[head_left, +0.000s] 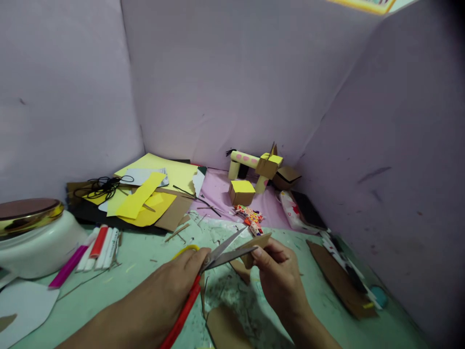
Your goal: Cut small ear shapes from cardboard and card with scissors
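Note:
My left hand (185, 272) grips a pair of scissors (221, 259) with one red and one yellow handle. Their blades are spread and point right, the lower one touching or very near a small piece of cardboard (258, 241). That brown piece is pinched between the thumb and fingers of my right hand (279, 271). Beneath the blades lies a cardboard scrap (240, 270), and a larger cardboard piece (228, 327) rests at the bottom edge of the view.
A cardboard animal figure (245, 159) and a small yellow-topped box (242, 194) stand at the back. Yellow paper sheets (160, 208) and black cord (105, 186) are piled left. Several markers (100, 247) lie near a white container (39, 247). A long cardboard strip (337, 281) lies right.

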Demonstrator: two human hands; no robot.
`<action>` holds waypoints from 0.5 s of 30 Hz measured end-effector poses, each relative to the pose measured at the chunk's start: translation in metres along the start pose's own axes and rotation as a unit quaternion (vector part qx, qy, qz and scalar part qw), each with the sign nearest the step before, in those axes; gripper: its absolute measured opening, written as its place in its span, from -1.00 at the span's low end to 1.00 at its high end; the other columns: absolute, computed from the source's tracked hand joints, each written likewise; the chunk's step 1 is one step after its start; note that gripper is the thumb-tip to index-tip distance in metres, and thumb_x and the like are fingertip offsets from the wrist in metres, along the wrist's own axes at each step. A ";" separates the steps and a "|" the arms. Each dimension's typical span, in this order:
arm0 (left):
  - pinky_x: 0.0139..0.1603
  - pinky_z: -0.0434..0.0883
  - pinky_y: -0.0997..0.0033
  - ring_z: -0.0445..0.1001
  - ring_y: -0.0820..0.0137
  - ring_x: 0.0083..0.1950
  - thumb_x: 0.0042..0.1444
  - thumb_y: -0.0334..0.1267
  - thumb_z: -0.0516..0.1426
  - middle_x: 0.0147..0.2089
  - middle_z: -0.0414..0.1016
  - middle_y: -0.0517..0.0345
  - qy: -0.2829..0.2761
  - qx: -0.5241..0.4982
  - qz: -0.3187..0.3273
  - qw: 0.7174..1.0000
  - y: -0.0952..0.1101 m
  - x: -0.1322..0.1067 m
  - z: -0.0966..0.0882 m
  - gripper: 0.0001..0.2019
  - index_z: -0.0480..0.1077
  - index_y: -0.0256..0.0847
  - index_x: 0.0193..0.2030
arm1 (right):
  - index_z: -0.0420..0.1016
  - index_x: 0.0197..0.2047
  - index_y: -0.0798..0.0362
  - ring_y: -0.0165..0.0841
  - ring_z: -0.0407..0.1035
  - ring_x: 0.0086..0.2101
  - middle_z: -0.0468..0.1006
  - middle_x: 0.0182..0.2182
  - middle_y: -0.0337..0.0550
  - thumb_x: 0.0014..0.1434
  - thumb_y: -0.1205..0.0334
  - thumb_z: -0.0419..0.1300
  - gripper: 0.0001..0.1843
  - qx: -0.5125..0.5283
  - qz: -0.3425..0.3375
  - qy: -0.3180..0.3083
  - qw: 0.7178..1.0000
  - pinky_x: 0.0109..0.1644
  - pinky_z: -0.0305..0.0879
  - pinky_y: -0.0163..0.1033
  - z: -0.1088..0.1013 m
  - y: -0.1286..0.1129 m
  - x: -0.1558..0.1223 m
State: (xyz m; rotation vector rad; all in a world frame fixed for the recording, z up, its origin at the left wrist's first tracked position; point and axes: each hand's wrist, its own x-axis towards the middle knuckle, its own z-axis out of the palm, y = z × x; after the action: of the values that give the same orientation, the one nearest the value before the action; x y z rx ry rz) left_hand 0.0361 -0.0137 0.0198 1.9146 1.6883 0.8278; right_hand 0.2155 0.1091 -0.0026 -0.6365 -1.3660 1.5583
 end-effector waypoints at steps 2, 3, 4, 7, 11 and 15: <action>-0.01 0.37 0.18 0.40 0.18 0.00 0.11 -0.38 -0.03 0.08 0.40 0.00 -0.030 -0.001 -0.005 1.000 0.004 0.001 0.000 -0.52 0.14 -0.03 0.19 | 0.53 -0.51 0.09 -0.40 0.21 -0.55 0.41 -0.63 -0.23 -0.06 0.11 0.32 -0.80 -0.006 -0.003 -0.011 1.000 -0.47 0.13 -0.30 0.001 0.000 -0.002; 0.00 0.36 0.17 0.39 0.17 0.01 0.11 -0.37 -0.03 0.08 0.39 -0.02 -0.042 -0.001 -0.004 0.999 0.005 0.001 0.001 -0.53 0.14 -0.04 0.19 | 0.53 -0.50 0.08 -0.40 0.20 -0.55 0.40 -0.63 -0.23 -0.05 0.11 0.31 -0.80 -0.009 -0.003 -0.018 1.000 -0.47 0.12 -0.30 0.002 0.001 -0.003; 0.01 0.35 0.16 0.38 0.17 0.02 0.12 -0.36 -0.02 0.09 0.38 -0.03 -0.050 0.000 0.000 0.999 0.005 0.001 0.001 -0.53 0.14 -0.05 0.19 | 0.53 -0.50 0.08 -0.40 0.19 -0.56 0.39 -0.64 -0.23 -0.05 0.12 0.31 -0.81 -0.014 -0.003 -0.027 1.000 -0.48 0.11 -0.30 0.002 0.001 -0.004; 0.05 0.32 0.12 0.35 0.16 0.04 0.12 -0.34 -0.02 0.11 0.36 -0.05 -0.046 0.002 0.009 0.999 0.003 -0.001 0.003 -0.53 0.13 -0.06 0.20 | 0.53 -0.51 0.07 -0.39 0.21 -0.58 0.41 -0.65 -0.22 -0.01 0.14 0.28 -0.83 -0.045 -0.015 -0.054 0.997 -0.50 0.11 -0.29 0.003 0.001 -0.007; 0.01 0.34 0.11 0.36 0.14 0.03 0.11 -0.34 -0.01 0.08 0.38 -0.07 -0.035 0.011 0.013 0.999 0.001 -0.001 0.005 -0.52 0.14 -0.09 0.21 | 0.54 -0.51 0.05 -0.37 0.27 -0.56 0.45 -0.62 -0.22 0.01 0.18 0.26 -0.85 -0.082 -0.043 -0.058 0.994 -0.50 0.15 -0.30 0.002 -0.001 -0.008; -0.02 0.35 0.15 0.39 0.15 -0.02 0.13 -0.34 -0.03 0.02 0.41 -0.09 -0.030 0.021 0.005 0.999 0.000 0.000 0.006 -0.55 0.17 -0.13 0.19 | 0.55 -0.50 0.02 -0.38 0.29 -0.56 0.47 -0.61 -0.23 0.01 0.23 0.26 -0.90 -0.119 -0.068 -0.049 0.989 -0.49 0.17 -0.31 0.000 -0.002 -0.008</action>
State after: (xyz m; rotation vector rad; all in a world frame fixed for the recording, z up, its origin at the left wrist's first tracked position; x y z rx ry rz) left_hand 0.0406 -0.0138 0.0156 1.9576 1.6738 0.7374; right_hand 0.2192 0.1016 -0.0022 -0.6033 -1.6508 1.3439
